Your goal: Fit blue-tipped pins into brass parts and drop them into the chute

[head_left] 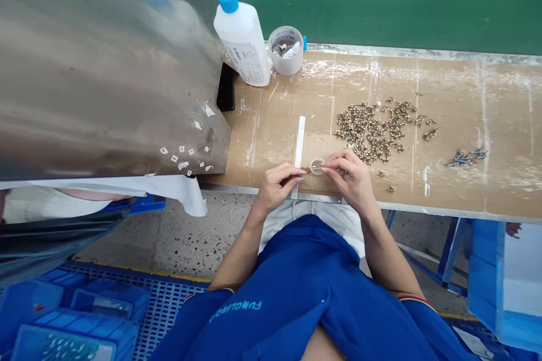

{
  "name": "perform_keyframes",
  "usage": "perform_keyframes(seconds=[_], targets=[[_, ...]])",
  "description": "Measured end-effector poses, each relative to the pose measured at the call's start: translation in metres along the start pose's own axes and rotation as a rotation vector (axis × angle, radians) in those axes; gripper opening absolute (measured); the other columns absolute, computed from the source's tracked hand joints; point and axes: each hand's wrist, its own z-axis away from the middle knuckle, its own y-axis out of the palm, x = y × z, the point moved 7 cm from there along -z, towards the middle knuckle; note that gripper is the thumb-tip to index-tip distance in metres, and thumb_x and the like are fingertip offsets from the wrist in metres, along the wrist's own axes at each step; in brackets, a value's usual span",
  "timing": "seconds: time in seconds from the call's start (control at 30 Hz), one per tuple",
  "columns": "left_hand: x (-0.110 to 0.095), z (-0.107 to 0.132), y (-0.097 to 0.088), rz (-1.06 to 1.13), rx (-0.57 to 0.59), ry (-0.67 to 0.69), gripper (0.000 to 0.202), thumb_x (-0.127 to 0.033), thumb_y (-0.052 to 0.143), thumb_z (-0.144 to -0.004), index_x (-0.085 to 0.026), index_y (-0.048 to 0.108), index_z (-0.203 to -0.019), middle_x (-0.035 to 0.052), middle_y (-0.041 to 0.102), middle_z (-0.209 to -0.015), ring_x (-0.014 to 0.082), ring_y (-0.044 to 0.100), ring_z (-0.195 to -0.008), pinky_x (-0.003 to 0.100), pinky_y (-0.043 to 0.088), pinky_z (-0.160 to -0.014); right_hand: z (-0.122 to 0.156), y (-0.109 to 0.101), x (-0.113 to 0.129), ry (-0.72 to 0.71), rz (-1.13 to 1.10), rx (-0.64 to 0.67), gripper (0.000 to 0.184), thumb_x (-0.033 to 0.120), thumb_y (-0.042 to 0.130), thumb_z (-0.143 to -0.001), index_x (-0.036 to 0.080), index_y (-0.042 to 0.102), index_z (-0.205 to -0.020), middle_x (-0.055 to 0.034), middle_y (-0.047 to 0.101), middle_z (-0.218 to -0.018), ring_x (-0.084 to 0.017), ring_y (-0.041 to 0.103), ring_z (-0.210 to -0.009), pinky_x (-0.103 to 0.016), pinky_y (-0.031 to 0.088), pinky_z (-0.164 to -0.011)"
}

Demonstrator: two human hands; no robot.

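At the table's front edge, my left hand (277,181) is closed in a pinch on a small brown piece (307,170). My right hand (350,176) is also pinched, its fingertips at the right side of a small pale ring (312,162); what lies between them is too small to name. The ring sits between both hands; I cannot tell whether it is held or lies on the board. A white strip (300,141) runs beside my left fingertips. Beyond my right hand spreads a pile of small brass-coloured metal parts (372,130).
A white bottle with a blue nozzle (245,39) and a round tub of scraps (288,62) stand at the back, beside a black object (226,87). Small blue-tipped parts (468,157) lie at right. A metal panel (105,67) borders the left. Blue crates (76,333) stand below.
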Motion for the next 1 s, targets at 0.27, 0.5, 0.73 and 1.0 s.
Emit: perform_keyframes(seconds=[0.27, 0.5, 0.73, 1.0], targets=[[0.003, 0.000, 0.001, -0.036, 0.034, -0.013, 0.021, -0.036, 0.067, -0.093, -0.018, 0.079, -0.092, 0.0062, 0.072, -0.078, 0.0151, 0.063, -0.069, 0.027, 0.050, -0.064, -0.019, 0.014, 0.017, -0.212, 0.326, 0.057, 0.019, 0.026, 0.061, -0.098, 0.024, 0.070, -0.081, -0.0073, 0.067, -0.094, -0.022, 0.057, -0.087, -0.039, 0.049, -0.079], [-0.001, -0.001, 0.004, -0.056, 0.051, 0.018, 0.016, -0.029, 0.067, -0.092, -0.017, 0.078, -0.091, 0.0058, 0.073, -0.079, 0.0140, 0.063, -0.068, 0.025, 0.048, -0.062, -0.015, 0.009, 0.019, -0.284, 0.310, 0.090, 0.022, 0.028, 0.058, -0.100, 0.022, 0.067, -0.081, -0.0062, 0.065, -0.089, -0.022, 0.056, -0.085, -0.037, 0.047, -0.077], [-0.004, -0.002, 0.009, -0.112, 0.089, 0.004, 0.017, -0.028, 0.065, -0.093, -0.017, 0.076, -0.089, 0.0046, 0.071, -0.076, 0.0130, 0.059, -0.063, 0.025, 0.046, -0.060, -0.015, 0.004, 0.016, -0.208, 0.336, 0.020, 0.022, 0.029, 0.060, -0.098, 0.023, 0.065, -0.078, -0.0067, 0.066, -0.089, -0.023, 0.056, -0.086, -0.039, 0.047, -0.078], [-0.001, -0.003, 0.016, -0.176, 0.149, 0.015, 0.024, -0.034, 0.060, -0.096, -0.018, 0.075, -0.086, 0.0032, 0.065, -0.070, 0.0140, 0.056, -0.063, 0.027, 0.044, -0.065, -0.011, -0.008, 0.007, -0.026, 0.023, -0.036, 0.023, 0.036, 0.063, -0.097, 0.024, 0.066, -0.078, -0.0050, 0.072, -0.088, -0.021, 0.067, -0.086, -0.038, 0.053, -0.079]])
